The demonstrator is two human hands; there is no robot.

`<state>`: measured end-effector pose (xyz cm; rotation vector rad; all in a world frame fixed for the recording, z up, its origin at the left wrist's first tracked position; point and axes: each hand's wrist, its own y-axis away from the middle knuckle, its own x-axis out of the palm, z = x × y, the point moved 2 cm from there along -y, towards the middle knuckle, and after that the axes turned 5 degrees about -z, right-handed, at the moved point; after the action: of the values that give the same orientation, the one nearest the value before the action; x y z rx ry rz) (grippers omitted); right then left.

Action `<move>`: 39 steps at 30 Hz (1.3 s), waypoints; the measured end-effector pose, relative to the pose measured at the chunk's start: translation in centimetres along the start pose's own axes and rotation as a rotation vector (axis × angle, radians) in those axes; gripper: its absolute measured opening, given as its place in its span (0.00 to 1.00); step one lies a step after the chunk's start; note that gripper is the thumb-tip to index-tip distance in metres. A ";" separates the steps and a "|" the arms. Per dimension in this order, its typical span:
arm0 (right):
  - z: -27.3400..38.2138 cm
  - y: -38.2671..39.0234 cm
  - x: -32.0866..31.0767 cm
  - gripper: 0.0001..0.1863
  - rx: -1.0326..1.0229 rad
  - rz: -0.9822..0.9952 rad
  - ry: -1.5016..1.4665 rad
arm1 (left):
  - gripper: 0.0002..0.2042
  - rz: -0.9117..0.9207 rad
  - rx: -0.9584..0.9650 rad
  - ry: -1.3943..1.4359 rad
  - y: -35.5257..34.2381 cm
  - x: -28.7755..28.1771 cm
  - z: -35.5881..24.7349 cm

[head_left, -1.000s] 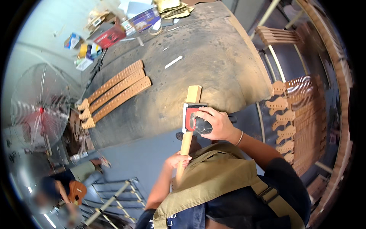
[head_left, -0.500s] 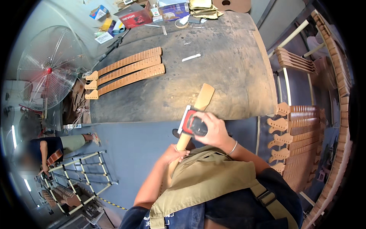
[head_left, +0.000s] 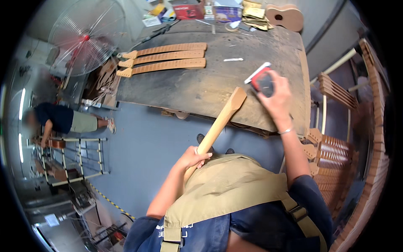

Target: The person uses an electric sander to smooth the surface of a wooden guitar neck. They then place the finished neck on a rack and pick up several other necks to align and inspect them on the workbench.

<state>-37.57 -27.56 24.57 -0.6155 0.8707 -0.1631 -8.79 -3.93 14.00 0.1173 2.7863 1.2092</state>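
Note:
My left hand [head_left: 194, 158] is wrapped round a pale wooden guitar neck [head_left: 217, 128], close against my apron. The neck slants away from me, smooth rounded back upward, its headstock end resting at or just over the bench's front edge. In my right hand [head_left: 278, 103] is a red and black sander [head_left: 263, 82] with a white pad edge. It is held above the workbench [head_left: 168, 88], to the right of the headstock and apart from it. Three guitar necks [head_left: 168, 56] lie side by side at the bench's left, fretboards up.
A white strip [head_left: 233, 59] lies mid-bench; boxes [head_left: 189, 11], yellow sheets [head_left: 255, 17] and a small guitar body [head_left: 285, 17] line the back. A rack of necks [head_left: 333, 151] stands right. At left are a large fan [head_left: 87, 38] and another person [head_left: 63, 119] beside a tubular rack [head_left: 79, 155].
My right hand has lifted the sander off the neck and carried it right and farther away. My left hand still holds the neck. The view has shifted, and the other person stands more upright.

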 end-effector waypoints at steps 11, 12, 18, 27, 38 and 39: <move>-10.1 2.2 -0.8 0.33 0.142 0.216 0.085 | 0.27 -0.431 0.371 -0.480 1.6 -9.2 -2.5; -10.5 2.7 0.2 0.33 0.166 0.217 0.083 | 0.25 -0.558 0.513 -0.675 1.1 -10.3 -2.9; -7.6 -0.6 6.3 0.35 0.121 0.245 0.156 | 0.21 -0.628 0.674 -0.774 -1.7 -22.4 -4.5; -1.4 -10.3 16.0 0.38 0.022 0.188 0.504 | 0.25 -0.452 0.853 -0.928 -13.5 -38.4 -6.9; 25.8 -30.0 54.7 0.39 -0.490 0.526 0.065 | 0.18 -0.445 1.064 -0.771 -20.4 -46.8 -8.2; 26.4 -30.9 58.4 0.41 -0.506 0.549 0.124 | 0.14 -0.462 1.108 -0.711 -20.5 -47.1 -8.1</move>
<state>23.37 -63.22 16.03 -0.8141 1.1824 0.5353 36.31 -28.97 7.44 -0.0231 2.2623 -0.4699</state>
